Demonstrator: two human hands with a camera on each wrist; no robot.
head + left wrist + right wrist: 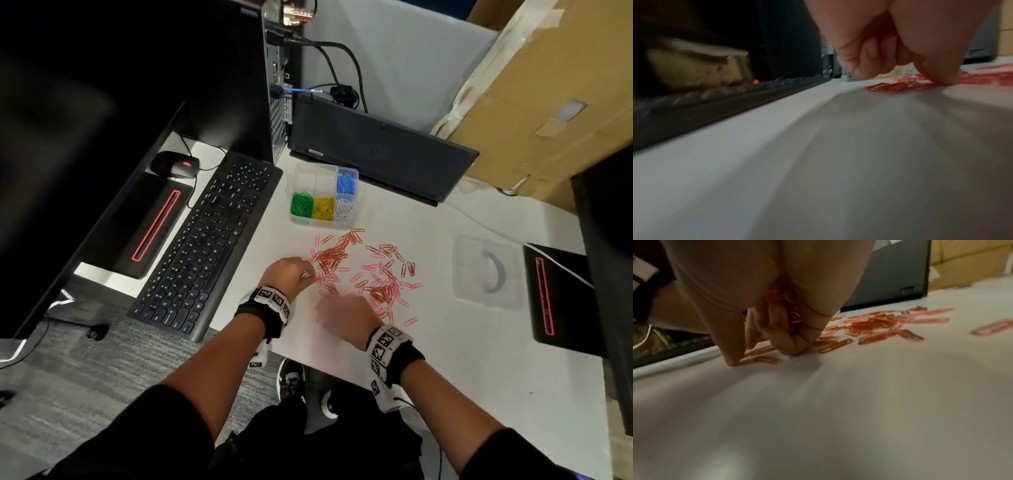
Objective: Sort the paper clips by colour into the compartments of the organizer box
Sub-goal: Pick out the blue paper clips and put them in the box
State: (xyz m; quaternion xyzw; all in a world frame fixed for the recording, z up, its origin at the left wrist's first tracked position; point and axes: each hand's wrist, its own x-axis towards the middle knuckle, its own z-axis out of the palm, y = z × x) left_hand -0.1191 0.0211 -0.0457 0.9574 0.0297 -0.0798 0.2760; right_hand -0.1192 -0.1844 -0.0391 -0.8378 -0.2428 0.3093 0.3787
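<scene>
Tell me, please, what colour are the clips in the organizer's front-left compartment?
Green clips, clearest in the head view.

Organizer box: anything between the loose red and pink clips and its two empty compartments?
Nothing visible. The organizer box sits open just beyond the red and pink clips, with only bare table between; its lid lies off to the right.
</scene>
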